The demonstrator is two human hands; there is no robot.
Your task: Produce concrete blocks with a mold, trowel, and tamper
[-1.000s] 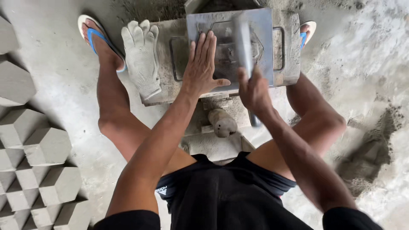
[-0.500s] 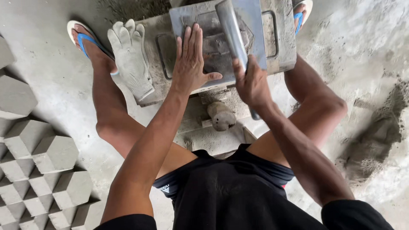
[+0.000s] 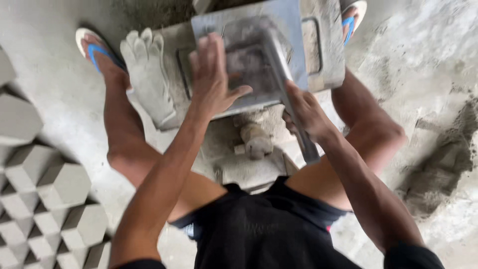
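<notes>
**Pressing a metal plate flat while gripping a metal bar**

Looking down from the head camera, the left hand point(image 3: 214, 79) lies spread wide, palm down, on a grey metal plate point(image 3: 294, 35) that sits on a cement-caked mould block point(image 3: 326, 55) at about twelve o'clock in the view. The fingers are blurred by motion, so their tips are hard to make out. The right hand point(image 3: 306, 112) is closed around a metal bar point(image 3: 286, 84), which slants from the plate's middle down toward five o'clock; the bar's lower end sticks out below the fist, and its upper end smears into the plate.

A pale work glove point(image 3: 147, 69) lies at nine o'clock from the left hand, draped over the block's edge. Below the plate, between the knees, a rounded metal fitting point(image 3: 256, 139) shows, though its shape is unclear under the grime. A foot in a blue-strapped sandal point(image 3: 94, 47) sits at ten o'clock; the other sandal point(image 3: 351, 17) is cut off by the top edge at one o'clock. Grey hexagonal blocks point(image 3: 55, 189) cover the floor at eight o'clock, partly out of frame. A heap of dark wet cement point(image 3: 438, 169) lies at four o'clock.
</notes>
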